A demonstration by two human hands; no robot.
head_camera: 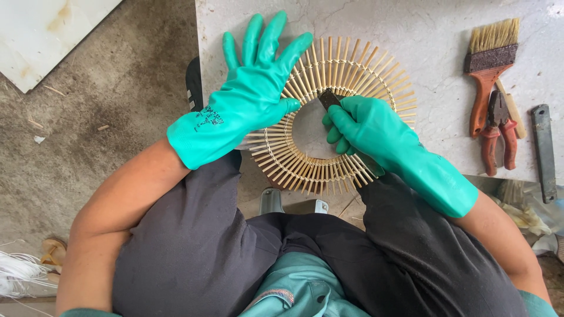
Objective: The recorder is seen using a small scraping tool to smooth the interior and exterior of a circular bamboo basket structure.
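While your left hand (pixel 249 88) lies flat, fingers spread, pinning bamboo ring (pixel 329 117) at worktop (pixel 435 41) edge, right hand (pixel 364 126) grips dark blade (pixel 328 98), working inner rim; finish not judgeable.

The bamboo ring (pixel 329 117) is a flat wheel of thin pale sticks radiating around an open round centre. It lies on the near edge of the stone slab (pixel 435 35), partly overhanging. A dark flat blade (pixel 328 98) rests across its inner rim.
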